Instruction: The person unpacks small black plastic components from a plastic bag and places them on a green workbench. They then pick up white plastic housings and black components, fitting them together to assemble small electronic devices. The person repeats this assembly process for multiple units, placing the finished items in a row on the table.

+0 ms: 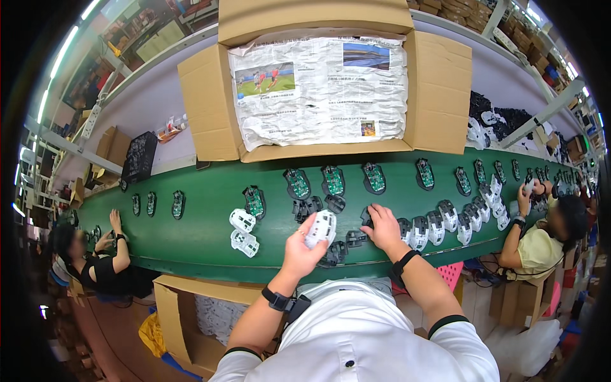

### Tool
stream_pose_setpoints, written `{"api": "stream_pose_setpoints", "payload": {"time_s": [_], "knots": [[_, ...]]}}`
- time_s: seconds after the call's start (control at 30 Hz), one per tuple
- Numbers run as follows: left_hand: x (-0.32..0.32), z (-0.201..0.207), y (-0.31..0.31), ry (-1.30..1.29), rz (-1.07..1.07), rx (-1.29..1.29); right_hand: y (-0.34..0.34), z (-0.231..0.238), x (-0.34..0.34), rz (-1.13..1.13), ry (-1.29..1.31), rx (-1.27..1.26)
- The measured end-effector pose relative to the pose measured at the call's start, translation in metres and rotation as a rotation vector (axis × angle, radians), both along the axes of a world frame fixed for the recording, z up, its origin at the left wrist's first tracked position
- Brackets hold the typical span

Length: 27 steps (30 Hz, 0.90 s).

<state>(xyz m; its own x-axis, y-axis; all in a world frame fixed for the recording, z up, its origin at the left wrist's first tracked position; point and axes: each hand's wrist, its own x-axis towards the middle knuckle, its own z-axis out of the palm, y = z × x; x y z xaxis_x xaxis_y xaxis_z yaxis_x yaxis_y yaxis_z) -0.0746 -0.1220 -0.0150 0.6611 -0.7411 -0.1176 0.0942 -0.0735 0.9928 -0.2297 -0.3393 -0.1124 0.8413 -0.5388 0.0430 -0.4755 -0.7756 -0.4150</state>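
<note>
My left hand (301, 251) is closed around a white computer mouse shell (321, 228), lifted a little above the green bench. My right hand (384, 227) has its fingers on a small black plastic mouse part (367, 216); its underside is hidden. Between my hands lies a black part (356, 238), and more black parts (335, 253) are partly covered by my left hand. Beyond them sit dark mouse bases with green circuit boards (296, 184). Two white shells (243, 232) lie left of my left hand, close to one base (254, 202).
An open cardboard box (439, 95) lined with newspaper stands at the bench's far side. Rows of black-and-white shells (435, 227) curve away right on the green bench (210, 235). Co-workers sit left (102, 264) and right (541, 242). Another carton (175, 325) stands below, left.
</note>
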Motion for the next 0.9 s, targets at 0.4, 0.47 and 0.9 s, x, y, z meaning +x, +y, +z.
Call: {"api": "stream_pose_setpoints", "payload": {"time_s": [0.4,0.47,0.9], "knots": [[-0.016,0.019,-0.012,-0.095,-0.029,-0.12,0.049,0.124,0.013,0.315,-0.597,0.436],[-0.019,0.02,-0.012,-0.126,-0.023,-0.048,0.049,0.122,0.015,0.361,-0.61,0.373],[-0.023,0.053,-0.02,-0.414,-0.119,0.11,0.047,0.107,0.011,0.083,-0.377,1.37]]}}
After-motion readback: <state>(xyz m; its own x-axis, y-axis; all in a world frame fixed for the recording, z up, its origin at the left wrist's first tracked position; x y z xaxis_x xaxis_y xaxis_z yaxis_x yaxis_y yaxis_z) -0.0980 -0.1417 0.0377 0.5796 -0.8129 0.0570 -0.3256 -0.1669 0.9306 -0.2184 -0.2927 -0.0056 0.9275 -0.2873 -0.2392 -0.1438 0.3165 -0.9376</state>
